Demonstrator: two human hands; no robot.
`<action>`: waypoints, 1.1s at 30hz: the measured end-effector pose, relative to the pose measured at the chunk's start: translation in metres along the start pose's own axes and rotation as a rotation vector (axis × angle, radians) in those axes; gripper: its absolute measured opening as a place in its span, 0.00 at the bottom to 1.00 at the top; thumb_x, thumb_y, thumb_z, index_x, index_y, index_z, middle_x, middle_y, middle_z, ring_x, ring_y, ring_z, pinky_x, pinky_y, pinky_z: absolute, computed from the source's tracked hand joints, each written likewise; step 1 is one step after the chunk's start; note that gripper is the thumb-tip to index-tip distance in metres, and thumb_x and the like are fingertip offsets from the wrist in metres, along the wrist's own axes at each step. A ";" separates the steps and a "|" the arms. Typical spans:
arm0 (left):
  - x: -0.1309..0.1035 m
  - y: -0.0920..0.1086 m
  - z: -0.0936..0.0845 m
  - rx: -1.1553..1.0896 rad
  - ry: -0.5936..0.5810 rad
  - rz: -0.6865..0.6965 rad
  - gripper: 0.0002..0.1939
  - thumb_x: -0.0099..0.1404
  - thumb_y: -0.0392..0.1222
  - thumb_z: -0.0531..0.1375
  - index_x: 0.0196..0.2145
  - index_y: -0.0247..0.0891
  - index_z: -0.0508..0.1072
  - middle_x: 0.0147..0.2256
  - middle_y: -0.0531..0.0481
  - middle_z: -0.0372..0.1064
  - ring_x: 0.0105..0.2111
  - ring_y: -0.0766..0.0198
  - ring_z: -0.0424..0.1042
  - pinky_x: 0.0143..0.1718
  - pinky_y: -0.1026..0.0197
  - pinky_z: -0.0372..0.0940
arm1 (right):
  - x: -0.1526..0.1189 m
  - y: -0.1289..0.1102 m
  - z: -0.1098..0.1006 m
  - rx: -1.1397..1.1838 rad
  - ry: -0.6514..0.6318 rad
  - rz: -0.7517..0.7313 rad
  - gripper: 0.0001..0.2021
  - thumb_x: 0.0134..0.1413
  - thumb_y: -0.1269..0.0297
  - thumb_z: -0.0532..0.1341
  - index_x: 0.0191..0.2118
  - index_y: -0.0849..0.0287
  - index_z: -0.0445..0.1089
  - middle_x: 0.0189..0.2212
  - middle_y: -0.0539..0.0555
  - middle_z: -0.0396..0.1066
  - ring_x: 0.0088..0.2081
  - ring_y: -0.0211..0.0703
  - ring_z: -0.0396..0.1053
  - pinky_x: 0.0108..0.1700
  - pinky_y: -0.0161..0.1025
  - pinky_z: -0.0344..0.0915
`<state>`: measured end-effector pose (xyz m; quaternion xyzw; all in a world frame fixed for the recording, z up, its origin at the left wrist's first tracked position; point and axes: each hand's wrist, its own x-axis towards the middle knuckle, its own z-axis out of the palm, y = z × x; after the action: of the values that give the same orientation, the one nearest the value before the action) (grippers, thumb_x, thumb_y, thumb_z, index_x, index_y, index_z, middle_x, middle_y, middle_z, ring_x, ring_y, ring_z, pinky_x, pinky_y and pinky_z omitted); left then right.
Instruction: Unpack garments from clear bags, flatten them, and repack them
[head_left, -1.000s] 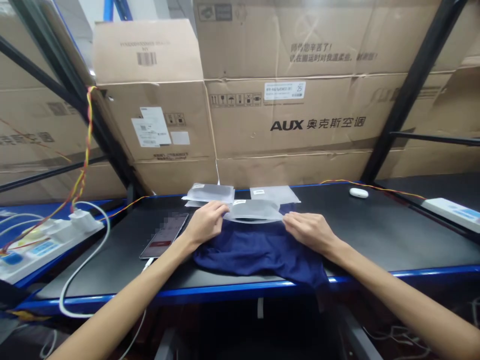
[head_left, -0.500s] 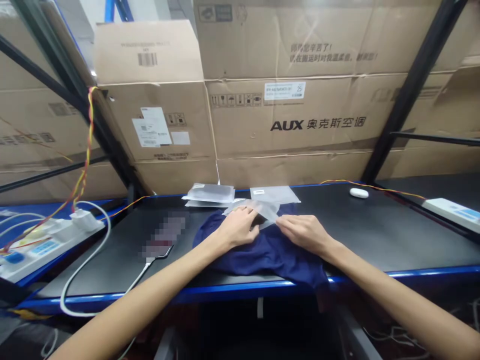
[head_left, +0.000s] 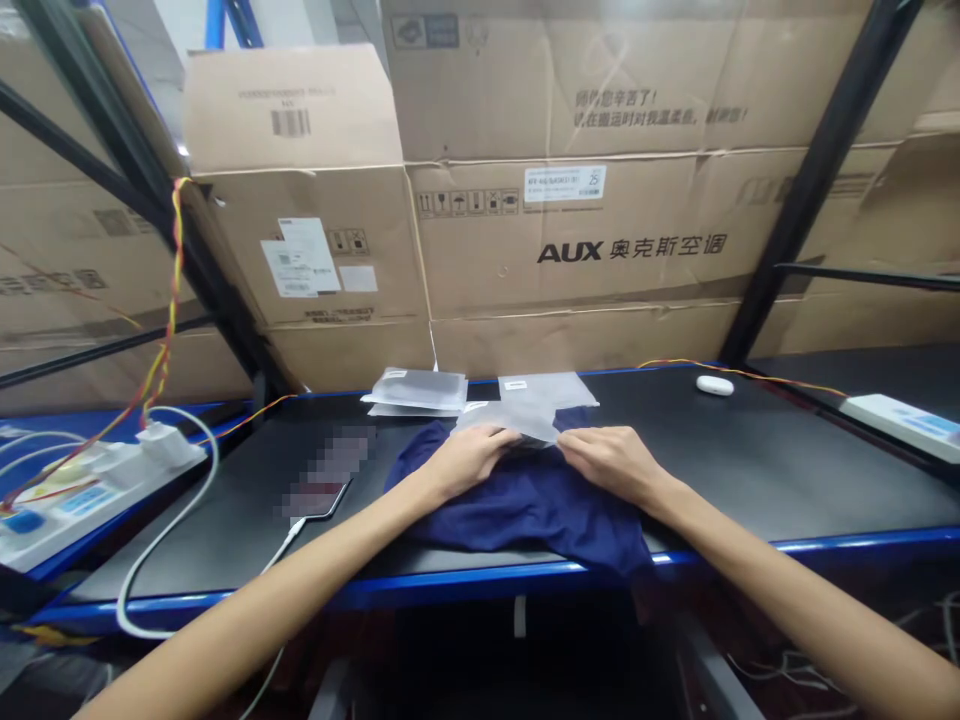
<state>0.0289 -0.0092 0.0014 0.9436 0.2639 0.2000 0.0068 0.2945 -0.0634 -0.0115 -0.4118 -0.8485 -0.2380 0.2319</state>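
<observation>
A frosted plastic bag (head_left: 510, 415) with a small white label lies over a crumpled navy blue cloth (head_left: 517, 510) at the front of the black table. My left hand (head_left: 474, 458) is closed on the bag's near left edge, its fingertips partly hidden. At the bag's right corner, my right hand (head_left: 611, 460) pinches the plastic. The cloth spreads beneath both hands and hangs over the table's front edge. What the bag contains, if anything, cannot be made out.
Behind the hands lie more frosted bags (head_left: 420, 390) and another labelled bag (head_left: 551, 388). A phone (head_left: 330, 480) on a white cable sits left. A small white case (head_left: 715, 386) and a power strip (head_left: 904, 425) are right. Cardboard (head_left: 622, 280) walls the back.
My left hand has gone from lying spread over the bag to gripping its near edge. The bag's opening looks flatter now. My right hand keeps its pinch at the corner.
</observation>
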 end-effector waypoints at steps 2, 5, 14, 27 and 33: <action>-0.009 -0.002 -0.011 -0.165 0.031 0.139 0.17 0.69 0.31 0.51 0.53 0.37 0.72 0.57 0.41 0.69 0.56 0.54 0.70 0.56 0.54 0.67 | -0.001 0.003 -0.001 -0.024 0.004 -0.033 0.13 0.68 0.69 0.52 0.35 0.58 0.73 0.30 0.51 0.78 0.30 0.38 0.75 0.31 0.33 0.60; -0.022 -0.002 -0.026 -0.342 0.031 0.172 0.19 0.66 0.28 0.52 0.51 0.39 0.74 0.61 0.44 0.65 0.60 0.55 0.66 0.61 0.51 0.63 | -0.003 0.006 0.000 -0.033 0.016 -0.043 0.13 0.68 0.69 0.52 0.35 0.58 0.72 0.30 0.50 0.78 0.31 0.38 0.74 0.31 0.34 0.59; -0.047 0.005 -0.025 -0.411 -0.134 0.195 0.31 0.51 0.25 0.55 0.50 0.46 0.78 0.60 0.51 0.66 0.64 0.51 0.60 0.63 0.44 0.60 | 0.004 -0.004 -0.005 -0.131 -0.054 0.003 0.09 0.63 0.69 0.56 0.45 0.58 0.72 0.47 0.59 0.74 0.40 0.46 0.73 0.32 0.35 0.66; -0.050 0.004 -0.024 -0.375 -0.128 0.211 0.32 0.50 0.25 0.54 0.50 0.45 0.78 0.59 0.51 0.67 0.64 0.52 0.59 0.63 0.46 0.60 | 0.034 0.012 0.003 -0.034 -0.204 -0.059 0.21 0.57 0.82 0.50 0.51 0.63 0.72 0.52 0.59 0.74 0.55 0.48 0.71 0.44 0.38 0.72; -0.049 0.003 -0.024 -0.401 -0.118 0.214 0.32 0.49 0.25 0.53 0.48 0.44 0.79 0.58 0.51 0.68 0.63 0.52 0.61 0.62 0.47 0.61 | 0.050 0.018 0.008 -0.059 -0.340 0.095 0.18 0.58 0.80 0.51 0.46 0.61 0.74 0.43 0.60 0.77 0.39 0.47 0.76 0.36 0.37 0.69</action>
<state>-0.0174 -0.0383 0.0056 0.9561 0.1163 0.1923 0.1882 0.2799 -0.0193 0.0162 -0.4923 -0.8478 -0.1784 0.0840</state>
